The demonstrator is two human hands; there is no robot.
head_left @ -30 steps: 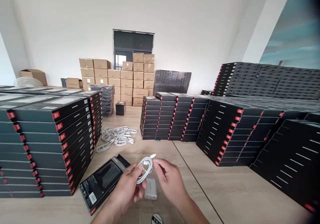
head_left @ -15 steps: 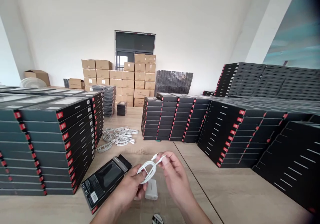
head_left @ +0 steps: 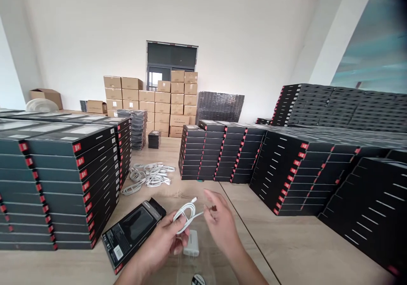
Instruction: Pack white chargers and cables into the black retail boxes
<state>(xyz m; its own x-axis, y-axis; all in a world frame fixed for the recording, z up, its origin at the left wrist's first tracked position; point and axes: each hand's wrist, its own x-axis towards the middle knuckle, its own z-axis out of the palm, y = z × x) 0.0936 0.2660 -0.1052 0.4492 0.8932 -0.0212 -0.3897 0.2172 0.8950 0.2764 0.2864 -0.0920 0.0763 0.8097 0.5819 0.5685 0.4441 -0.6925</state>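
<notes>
My left hand (head_left: 165,239) is closed round a coiled white cable (head_left: 186,213), held just above the wooden table (head_left: 305,251). My right hand (head_left: 220,223) is beside it on the right, its fingertips pinching the cable's loose end near a small dark tie. A white charger block (head_left: 191,244) lies on the table right below the two hands. Left of my left hand, a black product box (head_left: 132,232) lies flat at an angle.
Tall stacks of black boxes with red tabs (head_left: 60,183) wall the left side, and more stacks (head_left: 286,166) fill the middle and right. A heap of white cables (head_left: 148,175) lies farther back. Cardboard cartons (head_left: 159,103) stand by the far wall.
My right hand has dropped a little and drawn the cable's end out to the right. The coil stays in my left hand.
</notes>
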